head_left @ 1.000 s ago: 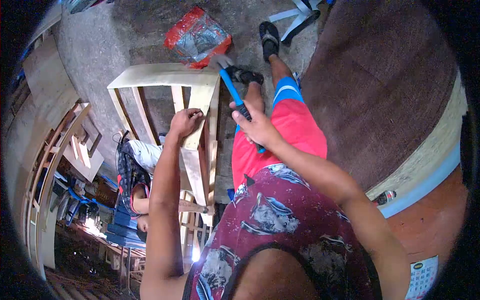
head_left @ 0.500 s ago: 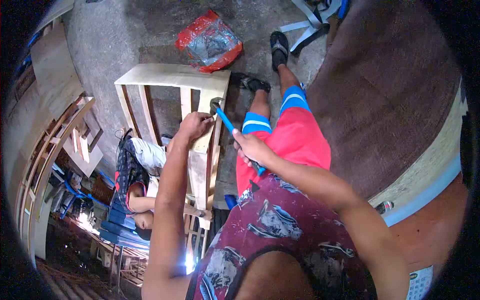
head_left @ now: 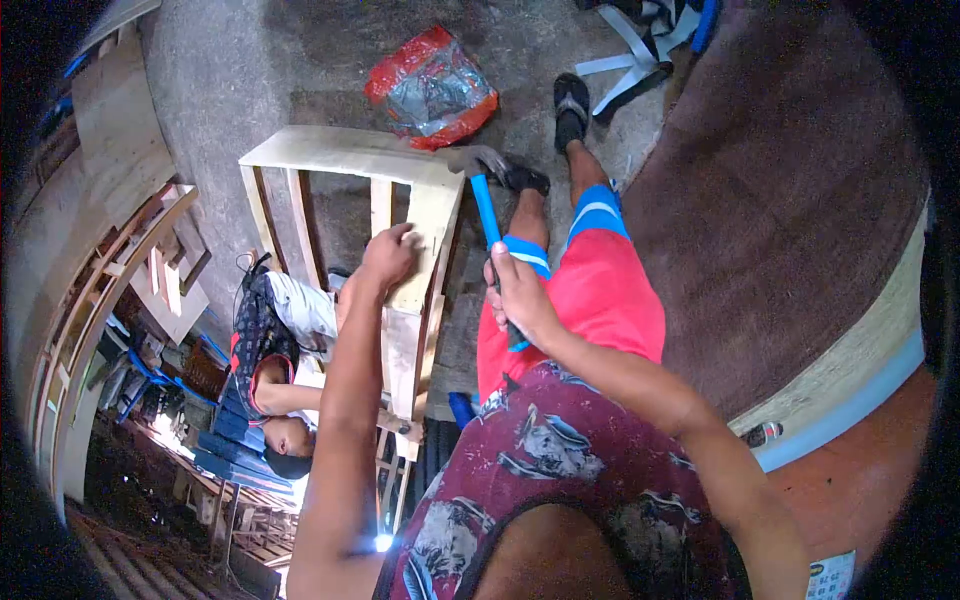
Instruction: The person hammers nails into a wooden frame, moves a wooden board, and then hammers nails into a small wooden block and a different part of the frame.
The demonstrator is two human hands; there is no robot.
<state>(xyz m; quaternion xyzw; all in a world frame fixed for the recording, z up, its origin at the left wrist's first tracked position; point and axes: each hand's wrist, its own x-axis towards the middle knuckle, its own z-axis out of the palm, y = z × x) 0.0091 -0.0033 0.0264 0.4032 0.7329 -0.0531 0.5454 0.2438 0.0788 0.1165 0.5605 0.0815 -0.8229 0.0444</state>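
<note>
My right hand (head_left: 518, 298) is wrapped round the blue handle of a hammer (head_left: 484, 208). The hammer's metal head is raised just off the right edge of a pale wooden frame (head_left: 432, 205). On the frame's top board rests my left hand (head_left: 390, 262), its fingers curled in; whatever they may pinch is too small to make out. A thin dark mark, maybe a nail, shows on the board close to those fingertips. The frame has a solid plywood top piece and several slats.
Another person (head_left: 285, 370) sits at the left, one hand on the frame's lower end. A red-edged plastic bag (head_left: 432, 88) and grey straps (head_left: 635, 60) lie on the concrete floor. A large brown-covered piece (head_left: 770, 220) stands at the right. Plywood panels (head_left: 120, 130) lean at the far left.
The hammer has swung up and away from the board, its head now beyond the frame's right edge. My left hand stays on the board, slightly back from the dark mark.
</note>
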